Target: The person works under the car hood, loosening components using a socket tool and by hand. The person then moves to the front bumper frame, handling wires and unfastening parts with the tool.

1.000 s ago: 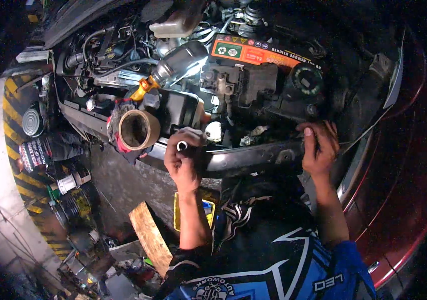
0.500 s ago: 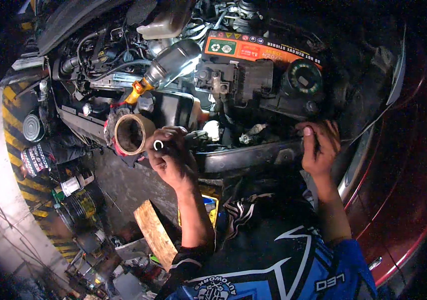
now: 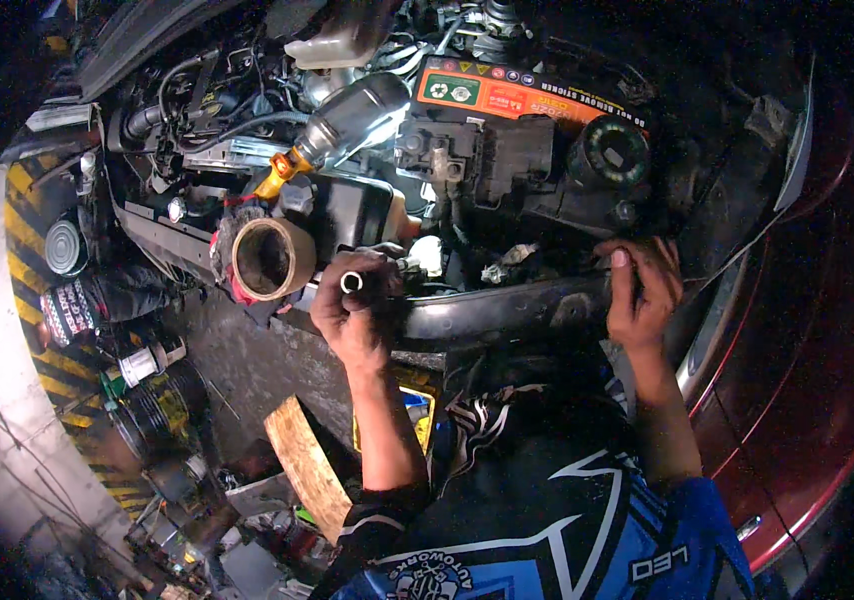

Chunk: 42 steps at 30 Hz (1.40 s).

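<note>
In my left hand (image 3: 355,315), fingers wrapped round it, is a short tubular piece (image 3: 351,282) with a bright ring at its end. The rest of it is hidden in my fist, so its kind is unclear. Just left of this hand a brown, cup-like ring (image 3: 302,262) sits on the front edge of the engine bay, beside a reddish cloth (image 3: 222,255). My right hand (image 3: 644,292) rests on the dark front panel (image 3: 507,315), fingers loosely bent and apart, with nothing visible in it.
A lit work lamp (image 3: 357,115) with an orange-yellow handle lies over the engine. Behind my hands are a battery with an orange label (image 3: 527,95), a black box (image 3: 522,155) and a round black part (image 3: 612,155). A wooden board (image 3: 307,470) and several parts lie below left.
My left hand has moved a little to the right and away from the brown ring, turning the tubular piece so its round end shows more fully. The right hand has stayed put.
</note>
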### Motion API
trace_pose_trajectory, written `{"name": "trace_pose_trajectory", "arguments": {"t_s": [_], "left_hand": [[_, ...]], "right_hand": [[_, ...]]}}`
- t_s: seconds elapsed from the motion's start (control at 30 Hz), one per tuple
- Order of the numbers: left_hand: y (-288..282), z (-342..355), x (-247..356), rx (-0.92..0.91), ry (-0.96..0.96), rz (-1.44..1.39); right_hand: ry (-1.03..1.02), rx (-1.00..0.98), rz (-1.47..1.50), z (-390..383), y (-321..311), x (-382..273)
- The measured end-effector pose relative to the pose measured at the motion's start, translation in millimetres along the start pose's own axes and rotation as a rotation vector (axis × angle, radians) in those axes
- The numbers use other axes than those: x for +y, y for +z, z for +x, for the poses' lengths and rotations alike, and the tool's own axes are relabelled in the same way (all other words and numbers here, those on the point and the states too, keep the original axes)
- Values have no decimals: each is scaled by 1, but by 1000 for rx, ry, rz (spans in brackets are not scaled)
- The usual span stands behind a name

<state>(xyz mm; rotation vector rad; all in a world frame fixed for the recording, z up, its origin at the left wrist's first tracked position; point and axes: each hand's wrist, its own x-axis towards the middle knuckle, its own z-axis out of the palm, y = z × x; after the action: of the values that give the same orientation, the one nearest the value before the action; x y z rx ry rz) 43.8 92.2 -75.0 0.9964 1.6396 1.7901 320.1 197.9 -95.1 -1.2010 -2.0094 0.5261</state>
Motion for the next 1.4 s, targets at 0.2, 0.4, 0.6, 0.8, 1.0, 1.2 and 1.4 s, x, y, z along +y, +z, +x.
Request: {"name": "trace_pose_trajectory", "arguments": {"t_s": [0.2,0.4,0.6,0.8,1.0,1.2,1.4], "left_hand": [[13,5,9,9,-38,-77],[7,6,16,-96,3,43],[-2,-1,-2,-141,18,327],[4,-8,-3,14,77,590],[-7,-16,1,10,131,580],[-17,-14,5,-41,182,589],[-5,-16,1,109,138,647]], "right_hand": [[-36,-10,26,3,-5,-6],[-144,-201,249,26,-10,-59],[-391,-329,472,62,50,-137],[-92,-676,729,76,86,-146],[-101,-452,479,55,100,-154],[-125,-649,743,67,92,-161],[-126,-385,527,55,94,-163]]}}
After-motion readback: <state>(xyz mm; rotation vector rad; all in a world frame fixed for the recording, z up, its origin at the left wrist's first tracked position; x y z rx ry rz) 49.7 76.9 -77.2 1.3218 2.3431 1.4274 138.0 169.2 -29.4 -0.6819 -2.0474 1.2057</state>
